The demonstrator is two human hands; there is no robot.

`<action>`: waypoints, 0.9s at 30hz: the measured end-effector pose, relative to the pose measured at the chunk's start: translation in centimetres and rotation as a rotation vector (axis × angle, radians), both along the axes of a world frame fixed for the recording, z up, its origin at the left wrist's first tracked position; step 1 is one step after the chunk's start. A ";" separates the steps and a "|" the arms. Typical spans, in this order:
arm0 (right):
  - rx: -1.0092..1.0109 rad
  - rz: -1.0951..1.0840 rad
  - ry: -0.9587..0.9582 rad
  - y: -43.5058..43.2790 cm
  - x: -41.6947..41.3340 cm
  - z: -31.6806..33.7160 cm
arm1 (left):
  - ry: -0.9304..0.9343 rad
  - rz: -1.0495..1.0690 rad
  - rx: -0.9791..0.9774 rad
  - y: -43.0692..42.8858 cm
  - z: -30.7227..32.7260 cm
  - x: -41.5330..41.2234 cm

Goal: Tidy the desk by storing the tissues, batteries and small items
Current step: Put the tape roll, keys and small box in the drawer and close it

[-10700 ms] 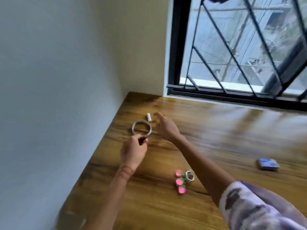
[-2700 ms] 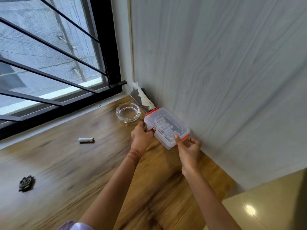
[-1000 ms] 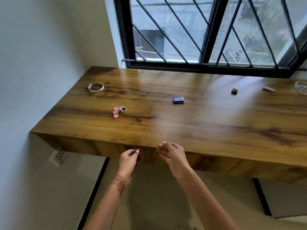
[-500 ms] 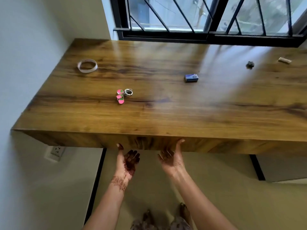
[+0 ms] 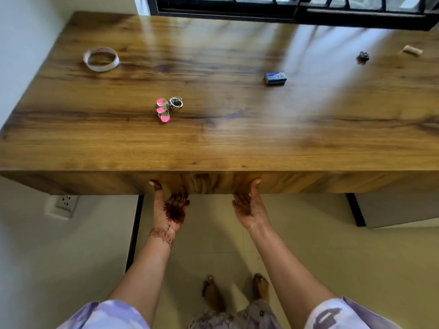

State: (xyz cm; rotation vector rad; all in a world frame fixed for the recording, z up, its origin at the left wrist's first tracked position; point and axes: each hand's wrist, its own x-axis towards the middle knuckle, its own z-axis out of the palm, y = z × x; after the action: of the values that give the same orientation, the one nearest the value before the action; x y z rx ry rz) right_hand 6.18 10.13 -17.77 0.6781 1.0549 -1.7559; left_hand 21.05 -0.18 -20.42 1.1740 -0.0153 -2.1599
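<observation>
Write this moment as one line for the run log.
left hand: grips desk edge | right hand: grips desk edge | keychain, tape ring, blue box: loose on top

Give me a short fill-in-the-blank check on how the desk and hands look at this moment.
1. On the wooden desk, the white tape ring lies near the ____ end.
2. The small rectangular box, to the right of the pink keychain, is coloured ____.
3. The left hand and the right hand grip the desk's front edge with palms facing ____.

Missing words: left; blue; up.
</observation>
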 end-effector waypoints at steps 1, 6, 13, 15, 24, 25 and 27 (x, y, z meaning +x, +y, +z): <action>0.000 -0.008 0.010 0.1 0.1 0.1 | 0.002 0.004 -0.006 0.2 0.2 0.2; -0.009 0.013 0.031 2.0 1.2 -1.3 | -0.035 -0.017 -0.028 1.8 -0.3 1.9; 0.001 0.094 0.143 4.6 2.6 -0.5 | -0.264 -0.199 -0.132 4.3 1.4 2.2; 0.105 0.185 0.259 5.2 3.3 0.4 | -0.583 -0.419 -0.380 5.6 2.8 2.1; 0.561 0.538 2.176 7.3 1.4 1.7 | -1.492 -0.518 -1.804 6.2 6.1 2.1; 0.659 0.685 2.196 7.2 0.9 1.6 | -1.542 -0.622 -1.808 5.8 5.7 2.1; 0.820 0.900 2.213 7.4 0.3 1.5 | -1.638 -0.815 -1.820 5.6 5.1 2.2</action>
State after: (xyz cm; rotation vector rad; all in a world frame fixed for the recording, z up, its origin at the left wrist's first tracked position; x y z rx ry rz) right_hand 6.48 17.50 -16.24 -1.6820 2.7459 -0.5058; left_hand 23.26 5.40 -15.34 1.1553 -2.6060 -0.1513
